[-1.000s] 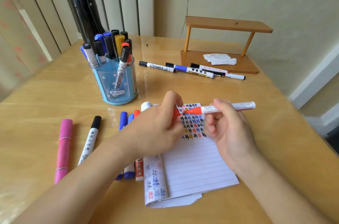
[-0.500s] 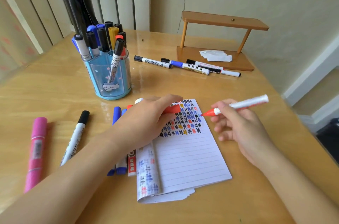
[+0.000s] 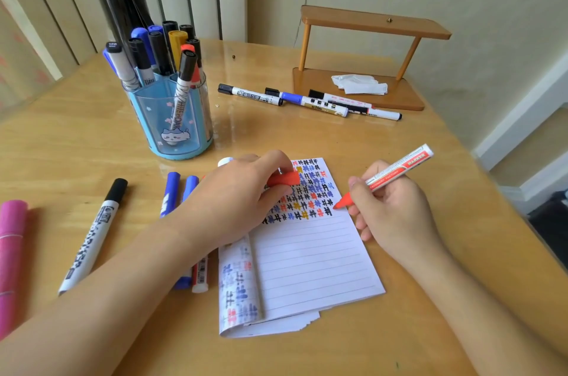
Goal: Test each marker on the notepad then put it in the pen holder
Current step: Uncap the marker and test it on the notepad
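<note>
Red marker (image 3: 396, 172), gripped in the right hand (image 3: 396, 215), pointed at the notepad's (image 3: 307, 258) three-o'clock edge. Left hand (image 3: 233, 197) pinched its cap (image 3: 284, 179); overshooting could ink the table (image 3: 76, 135).

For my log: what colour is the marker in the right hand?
The marker: red tip, white barrel with red label; head view.

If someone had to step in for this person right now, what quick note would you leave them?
Right hand: holds the uncapped red marker, tip at the notepad beside the last row of test marks.
Left hand: pinches the red cap over the notepad's top corner.
Done: many markers stand in the blue pen holder.
Left: finish this test, recap, drop it in the holder. Then probably the pink marker, black-capped marker and blue markers left of the notepad, and three markers by the wooden stand.
</note>
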